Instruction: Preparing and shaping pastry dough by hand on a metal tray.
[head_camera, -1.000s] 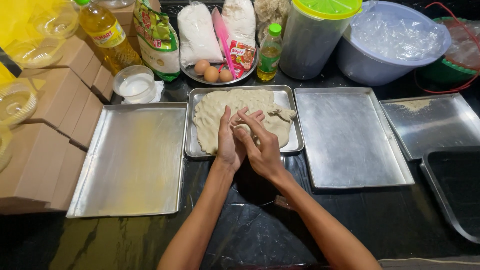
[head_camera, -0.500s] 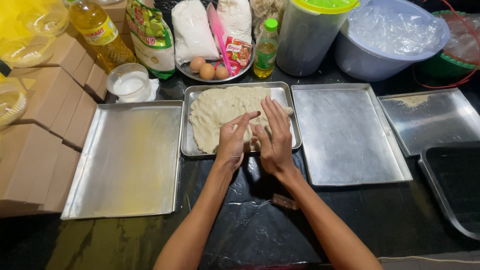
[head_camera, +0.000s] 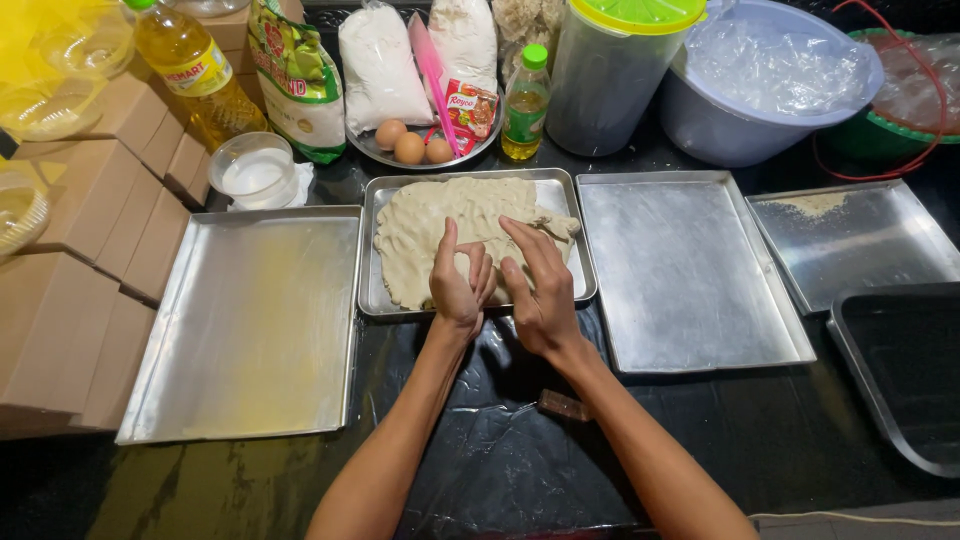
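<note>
Both hands are down in the small metal tray (head_camera: 372, 290) working the flattened dough (head_camera: 440, 225), which covers most of that tray but leaves the near right corner bare. The left hand (head_camera: 458, 285) has its fingers curled in, pinching up a bit of dough at the near edge, and the right hand (head_camera: 540, 285) lies spread flat, fingertips pressing the sheet. My guess is the sheet is pretty thin and ragged along the right side, so pulling at it could tear it or leave a hole. The tray also sits close to the big empty tray (head_camera: 250, 320) on the left and another tray (head_camera: 690, 270) on the right, so a hard push might slide it into them
</note>
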